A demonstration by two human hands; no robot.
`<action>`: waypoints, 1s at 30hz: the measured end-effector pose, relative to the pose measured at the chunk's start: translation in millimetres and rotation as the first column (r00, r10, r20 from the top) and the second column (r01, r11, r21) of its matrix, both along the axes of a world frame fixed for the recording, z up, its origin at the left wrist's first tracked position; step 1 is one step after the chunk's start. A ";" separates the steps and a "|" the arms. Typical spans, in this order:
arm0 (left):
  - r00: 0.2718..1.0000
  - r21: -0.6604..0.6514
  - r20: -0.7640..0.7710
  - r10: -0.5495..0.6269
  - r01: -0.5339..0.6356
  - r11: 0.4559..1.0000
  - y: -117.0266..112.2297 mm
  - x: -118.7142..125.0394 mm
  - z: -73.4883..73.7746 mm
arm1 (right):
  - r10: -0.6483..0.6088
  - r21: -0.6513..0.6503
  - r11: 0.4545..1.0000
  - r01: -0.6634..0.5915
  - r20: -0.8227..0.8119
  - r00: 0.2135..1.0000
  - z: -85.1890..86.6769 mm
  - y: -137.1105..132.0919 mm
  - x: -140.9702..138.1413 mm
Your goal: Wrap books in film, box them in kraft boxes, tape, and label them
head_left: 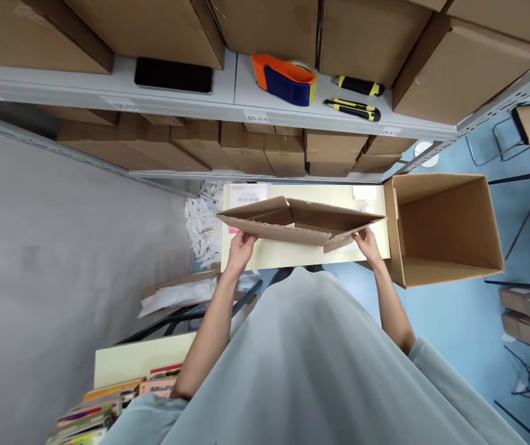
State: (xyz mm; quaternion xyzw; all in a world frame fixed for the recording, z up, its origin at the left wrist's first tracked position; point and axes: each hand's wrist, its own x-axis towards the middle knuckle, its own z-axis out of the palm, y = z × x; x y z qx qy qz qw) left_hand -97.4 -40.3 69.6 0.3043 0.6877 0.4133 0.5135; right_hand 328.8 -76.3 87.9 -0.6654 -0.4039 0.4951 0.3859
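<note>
A partly unfolded cardboard box (283, 233) is held up over a pale yellow table (274, 254), its opening facing me and its sides squeezed narrow. My left hand (241, 250) grips its lower left edge, thumb on the near panel. On the other side, my right hand (365, 243) pinches the lower right part near a flap. The fingers behind the cardboard are partly hidden. Beneath the box, a white printed sheet (248, 193) shows at the table's back left.
A large open carton (448, 232) stands right of the table. The shelf (228, 93) ahead bears boxes, a black phone (173, 75), a tape dispenser (286, 80) and two utility knives (355, 109). Books (102, 405) lie at lower left, beside a grey wall (70, 247).
</note>
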 end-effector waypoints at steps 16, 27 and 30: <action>0.956 -0.029 -0.229 0.185 -0.197 0.980 -19.1 -38.1 -40.6 | 0.129 -0.061 0.990 -0.125 0.054 0.990 -65.9 44.4 -58.5; 0.996 -0.068 -0.073 0.052 -0.057 0.996 -21.1 0.9 -19.0 | 0.087 -0.047 0.995 -0.086 0.028 0.996 -53.7 41.1 -34.7; 1.000 -0.070 -0.013 -0.027 0.026 0.997 -22.9 34.6 -14.4 | 0.155 -0.039 0.987 -0.155 0.009 0.988 -39.7 38.2 -28.6</action>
